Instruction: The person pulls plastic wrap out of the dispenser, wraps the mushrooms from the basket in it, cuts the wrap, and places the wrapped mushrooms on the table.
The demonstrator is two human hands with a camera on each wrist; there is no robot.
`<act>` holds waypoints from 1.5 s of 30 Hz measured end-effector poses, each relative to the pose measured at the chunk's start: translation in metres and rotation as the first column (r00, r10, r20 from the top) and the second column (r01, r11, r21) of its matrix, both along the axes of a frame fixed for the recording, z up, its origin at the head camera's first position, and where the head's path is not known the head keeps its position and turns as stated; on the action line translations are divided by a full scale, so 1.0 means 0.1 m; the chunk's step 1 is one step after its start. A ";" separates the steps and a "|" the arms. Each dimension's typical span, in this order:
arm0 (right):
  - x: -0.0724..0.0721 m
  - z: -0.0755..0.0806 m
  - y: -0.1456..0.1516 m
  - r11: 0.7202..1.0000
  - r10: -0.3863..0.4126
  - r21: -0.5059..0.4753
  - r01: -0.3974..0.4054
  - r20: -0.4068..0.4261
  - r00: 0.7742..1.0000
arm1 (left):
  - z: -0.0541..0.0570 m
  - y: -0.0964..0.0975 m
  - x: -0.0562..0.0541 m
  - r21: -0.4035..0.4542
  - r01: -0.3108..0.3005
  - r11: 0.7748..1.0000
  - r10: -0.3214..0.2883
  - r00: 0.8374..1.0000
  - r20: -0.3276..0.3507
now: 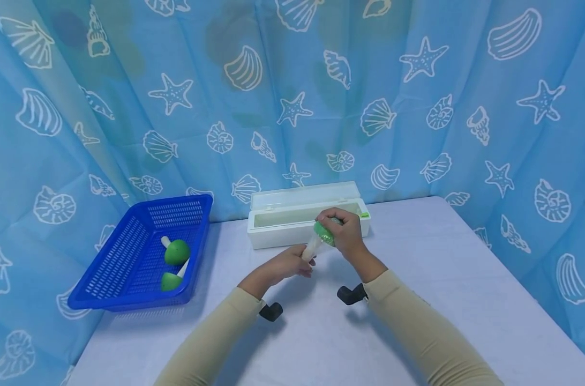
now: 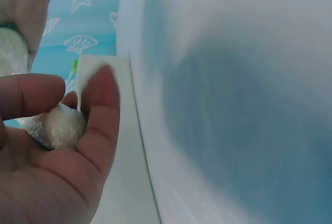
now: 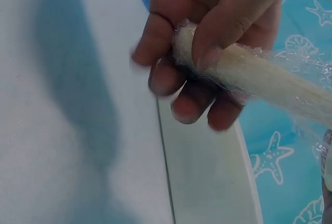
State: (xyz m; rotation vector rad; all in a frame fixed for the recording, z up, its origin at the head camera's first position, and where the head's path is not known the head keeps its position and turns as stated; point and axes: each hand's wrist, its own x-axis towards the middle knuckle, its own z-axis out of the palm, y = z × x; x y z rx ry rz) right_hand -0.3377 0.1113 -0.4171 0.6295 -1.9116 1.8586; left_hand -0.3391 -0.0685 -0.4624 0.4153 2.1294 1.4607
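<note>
Between my hands is a maraca-like thing (image 1: 325, 234) with a round green head and a pale stick handle, wrapped in clear plastic film. My right hand (image 1: 346, 230) grips the green head from above. Lower down, my left hand (image 1: 286, 264) holds the end of the handle (image 3: 249, 71), its thumb lying along the film. The wrapped handle end (image 2: 59, 126) shows among the left fingers in the left wrist view. Just behind the hands stands a long white box (image 1: 283, 236), its lid (image 1: 307, 195) raised at the back.
To the left is a blue plastic basket (image 1: 124, 222) with perforated walls. In it lie two green-headed things (image 1: 178, 252) with white handles. A white cloth covers the table (image 1: 447, 257). Blue shell-patterned curtains (image 1: 292, 134) hang around its back and sides.
</note>
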 end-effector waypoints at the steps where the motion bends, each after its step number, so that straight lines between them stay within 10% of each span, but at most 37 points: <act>1: -0.03 -0.04 -0.01 1.000 0.004 -0.006 -0.004 0.001 1.000 | 0.00 0.00 0.00 -0.022 0.005 1.000 -0.006 1.000 -0.021; 12: -0.22 -0.28 -0.10 0.985 -0.125 -0.097 0.144 0.180 0.976 | -0.09 0.08 0.08 -0.193 0.030 0.981 -0.087 0.952 -0.294; 27: -0.30 -0.30 0.33 0.954 -0.138 -0.229 0.191 0.225 0.964 | -0.06 0.02 0.02 -0.161 -0.039 0.986 -0.009 0.958 -0.287; 32: -0.28 -0.32 0.43 0.887 0.027 -0.447 0.113 0.296 0.955 | -0.14 0.07 0.05 0.020 -0.018 1.000 0.020 0.992 -0.125; 36: -0.26 -0.38 0.49 0.800 0.251 -0.600 0.006 0.342 0.906 | -0.17 0.14 0.11 0.174 -0.058 0.983 0.059 0.998 -0.001; 45: -0.17 -0.52 0.54 0.852 0.404 -0.494 -0.173 0.411 0.818 | -0.21 0.23 0.07 0.309 -0.086 0.947 0.096 0.995 -0.017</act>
